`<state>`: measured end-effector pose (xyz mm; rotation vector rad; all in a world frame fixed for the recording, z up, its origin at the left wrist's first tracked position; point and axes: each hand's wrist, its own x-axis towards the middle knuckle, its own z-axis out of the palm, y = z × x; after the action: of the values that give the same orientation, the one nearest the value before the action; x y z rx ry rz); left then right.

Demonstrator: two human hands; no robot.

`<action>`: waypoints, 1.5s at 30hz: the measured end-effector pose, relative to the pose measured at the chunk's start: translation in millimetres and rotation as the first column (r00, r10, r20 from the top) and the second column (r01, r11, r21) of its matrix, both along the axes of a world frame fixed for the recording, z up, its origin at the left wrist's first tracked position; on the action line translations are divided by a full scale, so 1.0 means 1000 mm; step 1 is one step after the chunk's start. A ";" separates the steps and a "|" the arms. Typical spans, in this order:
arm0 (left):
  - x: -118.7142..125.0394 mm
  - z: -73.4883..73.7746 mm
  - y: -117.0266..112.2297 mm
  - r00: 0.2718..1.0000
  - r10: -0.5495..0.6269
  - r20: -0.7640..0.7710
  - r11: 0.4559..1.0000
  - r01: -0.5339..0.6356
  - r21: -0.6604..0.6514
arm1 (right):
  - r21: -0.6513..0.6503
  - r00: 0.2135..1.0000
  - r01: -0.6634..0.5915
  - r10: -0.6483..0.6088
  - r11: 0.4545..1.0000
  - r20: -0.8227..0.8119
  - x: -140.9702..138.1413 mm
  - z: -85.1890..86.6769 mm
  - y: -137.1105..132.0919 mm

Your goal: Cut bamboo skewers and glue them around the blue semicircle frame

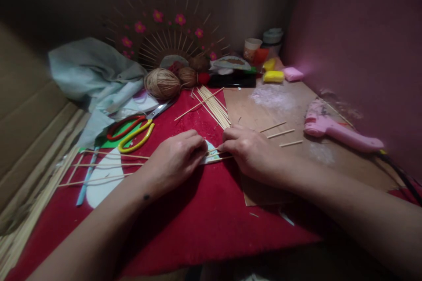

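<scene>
My left hand point(183, 153) is closed over thin bamboo sticks point(108, 165) that run out beneath it to the left. My right hand point(245, 147) pinches the same sticks a little way off, with their ends point(280, 133) poking out beyond it over the board. In the gap between my hands, a small white patterned paper piece point(211, 153) with a curved edge lies under the sticks. A short crosspiece joins the sticks near their left ends. My fingertips are partly hidden.
A bundle of sticks point(214, 105) lies just beyond my hands on red cloth point(204, 219). Scissors point(145, 129) and a white cutout point(104, 180) are at left. A pink glue gun point(343, 131) rests right, on a brown board point(263, 114). Yarn balls point(162, 83) and a decorated fan stand behind.
</scene>
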<state>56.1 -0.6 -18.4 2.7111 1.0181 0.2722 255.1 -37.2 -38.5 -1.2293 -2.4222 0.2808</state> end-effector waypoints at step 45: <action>-0.005 -0.013 0.005 1.000 -0.007 -0.011 1.000 0.007 -0.003 | -0.058 1.000 0.000 -0.001 0.998 -0.019 0.000 0.006 -0.001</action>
<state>51.0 4.1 -31.0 2.7166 1.0108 0.2543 255.1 -38.7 -32.2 -1.2465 -2.4130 0.3640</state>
